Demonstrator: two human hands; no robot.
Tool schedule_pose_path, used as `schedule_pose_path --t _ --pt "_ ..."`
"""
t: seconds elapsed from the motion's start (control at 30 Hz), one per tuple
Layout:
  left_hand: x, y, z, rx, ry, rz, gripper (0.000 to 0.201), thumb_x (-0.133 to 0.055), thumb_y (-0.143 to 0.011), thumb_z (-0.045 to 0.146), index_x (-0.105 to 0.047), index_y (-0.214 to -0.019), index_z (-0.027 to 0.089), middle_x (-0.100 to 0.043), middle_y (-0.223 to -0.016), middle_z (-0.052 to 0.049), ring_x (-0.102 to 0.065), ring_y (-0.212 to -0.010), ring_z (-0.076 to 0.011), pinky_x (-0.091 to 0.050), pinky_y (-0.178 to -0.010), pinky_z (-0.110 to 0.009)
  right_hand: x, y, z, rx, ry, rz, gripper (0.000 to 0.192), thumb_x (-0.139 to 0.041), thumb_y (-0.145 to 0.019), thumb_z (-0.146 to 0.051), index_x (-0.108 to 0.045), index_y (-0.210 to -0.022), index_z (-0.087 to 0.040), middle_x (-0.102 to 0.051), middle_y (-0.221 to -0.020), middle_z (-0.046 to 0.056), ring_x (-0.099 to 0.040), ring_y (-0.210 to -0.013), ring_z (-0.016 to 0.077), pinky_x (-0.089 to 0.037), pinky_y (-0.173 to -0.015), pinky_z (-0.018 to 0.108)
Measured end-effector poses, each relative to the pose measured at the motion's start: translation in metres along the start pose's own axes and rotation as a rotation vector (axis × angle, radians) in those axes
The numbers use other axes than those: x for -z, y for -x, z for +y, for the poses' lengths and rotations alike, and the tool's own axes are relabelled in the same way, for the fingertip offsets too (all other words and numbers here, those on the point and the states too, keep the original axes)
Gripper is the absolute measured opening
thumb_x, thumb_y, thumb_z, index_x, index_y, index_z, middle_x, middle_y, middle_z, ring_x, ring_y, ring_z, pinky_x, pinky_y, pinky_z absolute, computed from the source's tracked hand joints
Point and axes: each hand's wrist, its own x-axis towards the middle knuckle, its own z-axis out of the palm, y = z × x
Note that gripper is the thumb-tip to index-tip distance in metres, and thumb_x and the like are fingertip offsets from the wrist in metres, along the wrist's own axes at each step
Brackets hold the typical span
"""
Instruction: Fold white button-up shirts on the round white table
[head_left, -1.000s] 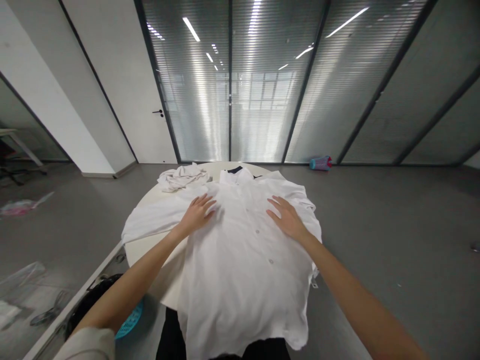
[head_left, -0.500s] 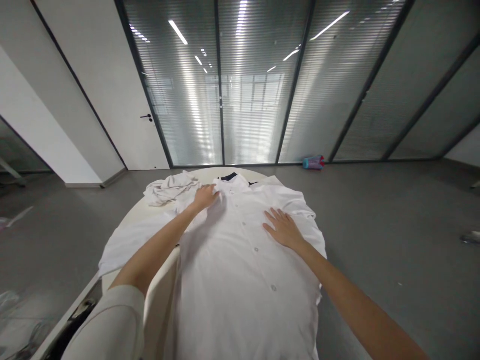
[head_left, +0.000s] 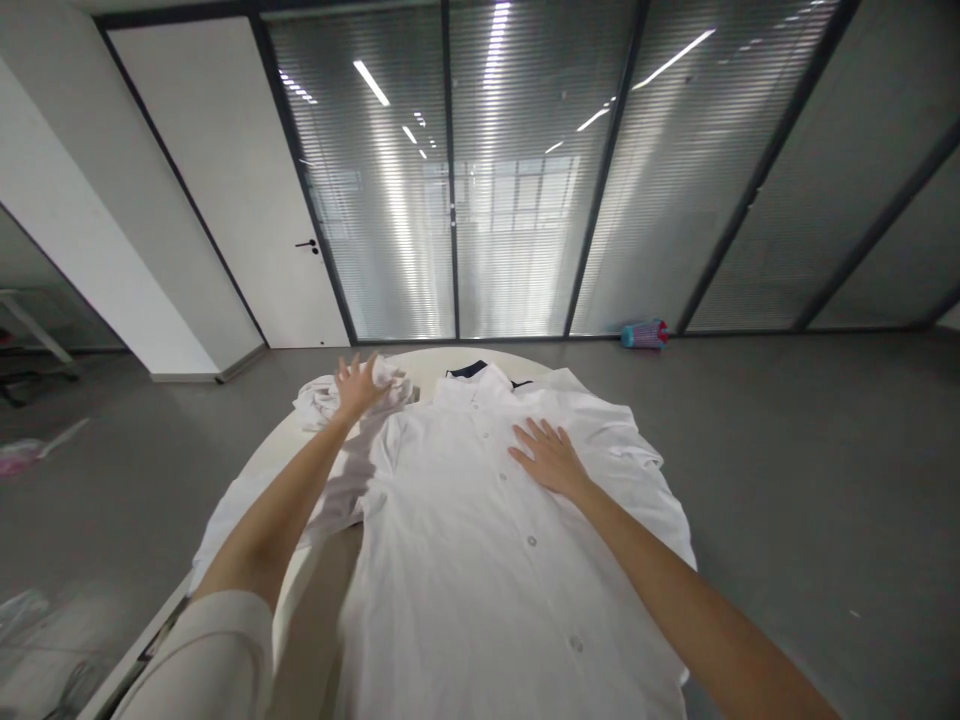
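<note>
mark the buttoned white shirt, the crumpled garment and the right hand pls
buttoned white shirt (head_left: pixel 480 560): head view, on the front placket between buttons.
crumpled garment (head_left: pixel 315 402): head view, on its left folds, beside the left hand.
right hand (head_left: pixel 546 458): head view, on the back of the hand, flat on the shirt.

Your long white buttoned shirt (head_left: pixel 480 560) is running off the bottom edge, hem not showing. Your left hand (head_left: pixel 358 385) is covering pt of the crumpled white cloth (head_left: pixel 319 400); can't tell if you're gripping it.
</note>
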Motion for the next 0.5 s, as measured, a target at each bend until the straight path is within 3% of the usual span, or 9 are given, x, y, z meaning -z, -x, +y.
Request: schedule_pose_path --t 0.1,0.2,0.33,0.5 --pt "0.004 -0.006 -0.045 0.240 -0.077 -0.143 0.103 -0.078 -0.068 0.063 -0.038 -0.151 0.016 -0.027 -0.158 -0.028 -0.021 -0.141 -0.0575 -0.019 -0.105 -0.077 -0.001 0.000 0.002 -0.001 -0.001 0.010 0.067 -0.026 -0.098 -0.065 -0.040 -0.153 -0.030 -0.029 -0.162 0.008 -0.024 -0.149 0.0345 -0.016 -0.119 0.057" --pt "-0.002 0.001 -0.058 0.247 -0.090 -0.201 0.083 -0.075 -0.076 0.058 -0.050 -0.138 0.009 -0.048 -0.141 -0.031 -0.039 -0.133 -0.0533 -0.024 -0.105 -0.072 -0.002 -0.002 0.003 -0.001 -0.006 0.015 0.067 -0.026 -0.098 -0.065 -0.041 -0.152 -0.030 -0.030 -0.162 0.007 -0.025 -0.149 0.0338 -0.016 -0.119 0.057" --pt "0.008 0.006 -0.048 0.324 0.072 -0.037 0.046 -0.072 -0.084 0.040 -0.059 -0.112 0.005 -0.065 -0.115 -0.022 -0.057 -0.120 -0.0421 -0.041 -0.099 -0.059 -0.003 -0.002 0.003 -0.007 -0.005 0.033 0.067 -0.026 -0.098 -0.066 -0.042 -0.152 -0.031 -0.031 -0.162 0.006 -0.027 -0.148 0.0331 -0.017 -0.119 0.056" --pt "0.060 -0.004 -0.040 0.440 0.298 0.213 0.044 -0.064 -0.093 0.041 -0.050 -0.114 0.005 -0.065 -0.116 -0.015 -0.059 -0.112 -0.0301 -0.047 -0.095 -0.046 -0.001 -0.001 0.002 -0.012 0.003 0.026 0.065 -0.028 -0.098 -0.065 -0.042 -0.152 -0.032 -0.032 -0.161 0.006 -0.028 -0.148 0.0330 -0.018 -0.119 0.056"
